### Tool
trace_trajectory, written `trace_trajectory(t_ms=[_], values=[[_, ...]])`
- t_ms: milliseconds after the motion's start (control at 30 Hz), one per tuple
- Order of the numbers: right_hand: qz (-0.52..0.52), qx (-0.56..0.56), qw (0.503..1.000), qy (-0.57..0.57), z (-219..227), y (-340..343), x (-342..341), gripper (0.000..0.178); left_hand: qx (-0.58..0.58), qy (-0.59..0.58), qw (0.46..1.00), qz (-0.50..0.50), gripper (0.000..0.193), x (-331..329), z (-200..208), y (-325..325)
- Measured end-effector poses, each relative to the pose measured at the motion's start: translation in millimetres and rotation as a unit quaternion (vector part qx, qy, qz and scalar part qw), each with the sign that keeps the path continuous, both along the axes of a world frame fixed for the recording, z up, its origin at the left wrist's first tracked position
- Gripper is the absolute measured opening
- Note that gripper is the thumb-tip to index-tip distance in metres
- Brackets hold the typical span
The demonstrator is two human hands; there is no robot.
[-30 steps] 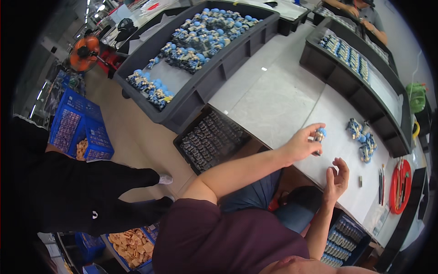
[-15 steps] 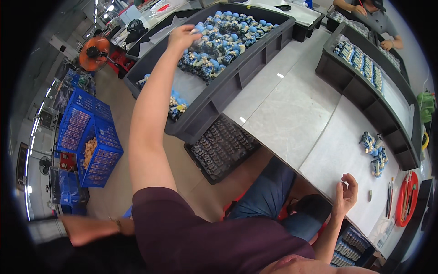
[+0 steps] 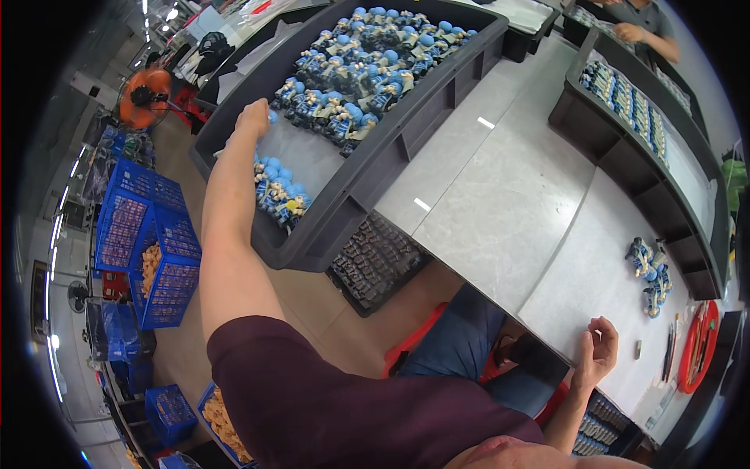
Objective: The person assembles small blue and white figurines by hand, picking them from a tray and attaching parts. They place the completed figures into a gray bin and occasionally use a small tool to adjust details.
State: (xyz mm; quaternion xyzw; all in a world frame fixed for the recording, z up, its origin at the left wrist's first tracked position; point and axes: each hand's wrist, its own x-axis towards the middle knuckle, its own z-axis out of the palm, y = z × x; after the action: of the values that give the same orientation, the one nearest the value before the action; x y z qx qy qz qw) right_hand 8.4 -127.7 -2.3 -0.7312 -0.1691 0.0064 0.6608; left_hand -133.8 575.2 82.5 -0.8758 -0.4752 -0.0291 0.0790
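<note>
My left arm stretches out over a large dark grey bin (image 3: 426, 129) at the far left. In it stand many small figurines (image 3: 359, 70) with blue caps, crowded at the far end, and a smaller group (image 3: 277, 187) is at the near end. My left hand (image 3: 253, 119) is closed near the bin's left wall, with a blue-capped figurine (image 3: 273, 116) partly showing at its fingers. My right hand (image 3: 599, 350) rests at the table's near edge, fingers loosely curled and apart, with nothing in them. Beyond it, a few figurines (image 3: 650, 270) lie on white paper (image 3: 558, 289).
A second grey bin (image 3: 617, 144) with rows of figurines stands at the right, a co-worker's hand (image 3: 631, 33) behind it. A red tray (image 3: 698, 344), brushes (image 3: 669, 348) and a small block (image 3: 638, 349) lie right. Blue crates (image 3: 176, 270) and an orange fan (image 3: 144, 98) stand left.
My left hand has moved left and nearer, from the crowded figurines to the bin's left side. My right hand has barely moved. Another person's arm at the lower left has gone from view.
</note>
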Motion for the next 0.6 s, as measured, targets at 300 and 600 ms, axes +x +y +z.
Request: trace_trajectory(t_ms=[300,600], values=[[-0.02,-0.019,1.0,0.003,1,3,-2,0.032,-0.052,0.018,0.998,-0.001,0.009,-5,-7,12],[-0.051,-0.058,0.997,0.024,-1,0,-4,0.028,0.043,0.037,0.975,-0.214,0.023,-13,10,57]])
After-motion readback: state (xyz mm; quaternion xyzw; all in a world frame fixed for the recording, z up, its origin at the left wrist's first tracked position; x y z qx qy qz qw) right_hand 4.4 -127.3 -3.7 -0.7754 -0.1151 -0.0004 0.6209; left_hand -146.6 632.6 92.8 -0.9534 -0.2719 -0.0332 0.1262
